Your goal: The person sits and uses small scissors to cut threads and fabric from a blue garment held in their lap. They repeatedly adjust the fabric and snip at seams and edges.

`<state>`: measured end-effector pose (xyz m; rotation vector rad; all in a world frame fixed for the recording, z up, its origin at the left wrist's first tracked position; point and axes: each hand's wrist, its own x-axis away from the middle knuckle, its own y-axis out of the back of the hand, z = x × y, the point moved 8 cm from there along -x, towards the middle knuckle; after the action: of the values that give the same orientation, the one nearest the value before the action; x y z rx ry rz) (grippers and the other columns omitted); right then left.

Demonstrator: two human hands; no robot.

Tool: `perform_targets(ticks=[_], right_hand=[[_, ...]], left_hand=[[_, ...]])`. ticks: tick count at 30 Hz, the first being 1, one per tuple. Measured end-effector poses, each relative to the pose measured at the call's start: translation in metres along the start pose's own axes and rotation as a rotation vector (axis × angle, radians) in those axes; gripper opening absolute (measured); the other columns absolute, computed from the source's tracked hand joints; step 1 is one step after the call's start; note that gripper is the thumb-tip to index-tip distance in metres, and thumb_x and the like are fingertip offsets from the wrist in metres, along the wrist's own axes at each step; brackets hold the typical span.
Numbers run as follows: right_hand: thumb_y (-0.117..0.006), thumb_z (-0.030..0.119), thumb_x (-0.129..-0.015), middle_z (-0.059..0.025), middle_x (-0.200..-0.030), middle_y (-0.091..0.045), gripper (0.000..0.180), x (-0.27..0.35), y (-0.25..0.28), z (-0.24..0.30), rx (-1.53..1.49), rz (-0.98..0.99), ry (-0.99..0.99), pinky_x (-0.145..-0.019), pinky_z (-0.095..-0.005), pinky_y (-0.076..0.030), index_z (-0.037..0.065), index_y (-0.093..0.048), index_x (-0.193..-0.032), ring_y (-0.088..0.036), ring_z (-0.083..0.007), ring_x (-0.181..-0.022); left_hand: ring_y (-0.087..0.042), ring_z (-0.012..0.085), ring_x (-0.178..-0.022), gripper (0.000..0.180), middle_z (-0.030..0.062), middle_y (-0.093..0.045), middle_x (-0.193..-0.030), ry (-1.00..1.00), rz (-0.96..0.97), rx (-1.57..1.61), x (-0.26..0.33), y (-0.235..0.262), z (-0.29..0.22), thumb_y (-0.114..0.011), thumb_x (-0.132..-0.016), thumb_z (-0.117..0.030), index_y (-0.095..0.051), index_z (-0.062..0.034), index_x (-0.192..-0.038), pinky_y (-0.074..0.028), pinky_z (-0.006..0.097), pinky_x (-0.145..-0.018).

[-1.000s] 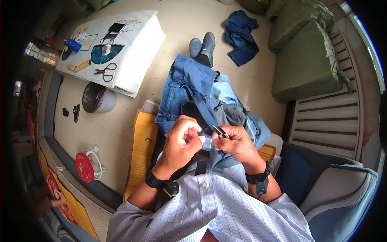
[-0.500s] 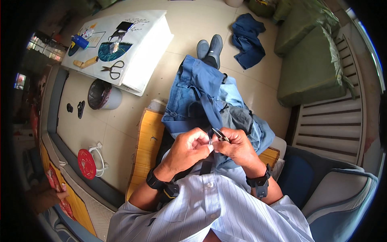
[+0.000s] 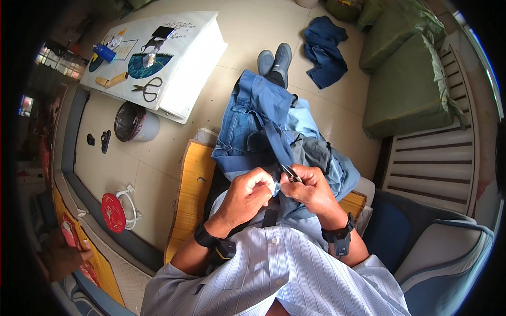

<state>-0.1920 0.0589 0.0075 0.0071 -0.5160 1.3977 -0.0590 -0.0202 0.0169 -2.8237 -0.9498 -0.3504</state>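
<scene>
My left hand (image 3: 247, 192) is closed in a pinch over my lap, holding the edge of a small light-blue bit of cloth (image 3: 276, 188). My right hand (image 3: 311, 192) is closed round small metal thread snips (image 3: 291, 173), their pointed blades sticking out beyond the fingers. Its fingertips meet the same bit of cloth, close to the left fingertips. Blue denim trousers (image 3: 237, 129) lie spread over my legs, with a dark blue strip (image 3: 278, 141) running down toward my hands. A grey piece of fabric (image 3: 311, 152) is bunched beside them.
At the left a white table (image 3: 195, 68) carries black-handled scissors (image 3: 149, 89) and a blue container (image 3: 105, 53). A waste bin (image 3: 145, 129) and a red round stool (image 3: 113, 213) stand below. Dark blue trousers (image 3: 325, 58) lie on the floor. Another person's hand (image 3: 71, 258) shows at far left.
My hands have shifted slightly, fingertips a little further apart, and more of the light-blue cloth shows between them. The snips have tilted a little and sit lower in the right hand.
</scene>
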Motion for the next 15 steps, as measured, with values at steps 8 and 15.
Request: perform_targets(ticks=[8,15], right_hand=[[-0.076,0.015,-0.095,0.0095,-0.075,-0.054,0.015,0.000,-0.002,0.002,0.068,-0.011,0.027,-0.061,-0.0228,-0.034,0.006,-0.066,-0.087,-0.043,-0.0015,-0.070],[-0.071,0.008,-0.095,0.0083,-0.074,-0.057,0.009,0.002,0.001,-0.002,0.068,-0.065,0.014,-0.060,-0.0230,-0.036,0.005,-0.068,-0.087,-0.045,-0.0013,-0.068]], left_hand=[[-0.059,0.0053,-0.065,0.004,0.0009,-0.063,-0.079,-0.084,-0.037,-0.175,-0.001,-0.001,0.004,-0.061,-0.095,0.002,-0.061,-0.0001,-0.092,-0.049,0.023,-0.059],[-0.057,0.0069,-0.068,0.004,0.0021,-0.062,-0.079,-0.177,-0.026,-0.280,-0.002,-0.005,-0.013,-0.061,-0.092,0.003,-0.059,0.0004,-0.090,-0.047,0.026,-0.061]])
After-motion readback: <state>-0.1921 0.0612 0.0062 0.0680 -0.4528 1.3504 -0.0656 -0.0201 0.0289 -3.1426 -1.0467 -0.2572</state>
